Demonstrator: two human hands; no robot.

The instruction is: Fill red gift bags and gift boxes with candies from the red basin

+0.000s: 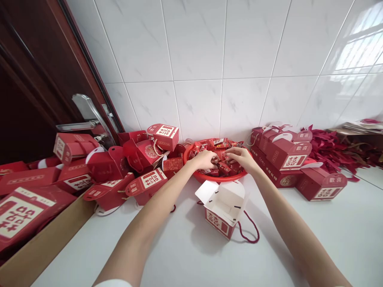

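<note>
Both hands reach into a red plastic basin (pixel 200 177) full of red-wrapped candies (pixel 224 167) against the wall. My left hand (pixel 206 159) is over the basin's left half, its fingers curled down and closed on a wrapped candy, mostly hidden under the fingertips. On the right side, my right hand (pixel 241 156) has its fingers stretched out and apart, their tips touching the candies. In front of the basin stands an open red gift box (pixel 220 224), upright, its white inside showing no candy. A dark red cord handle (pixel 254 240) hangs from its right side onto the table.
Several closed red boxes (pixel 149 185) are heaped on the left, partly in a cardboard carton (pixel 60 235). More boxes (pixel 289 153) are stacked on the right, beside a pile of dark red ribbons (pixel 324 149). Behind are a white tiled wall (pixel 197 48) and a door handle (pixel 79 125).
</note>
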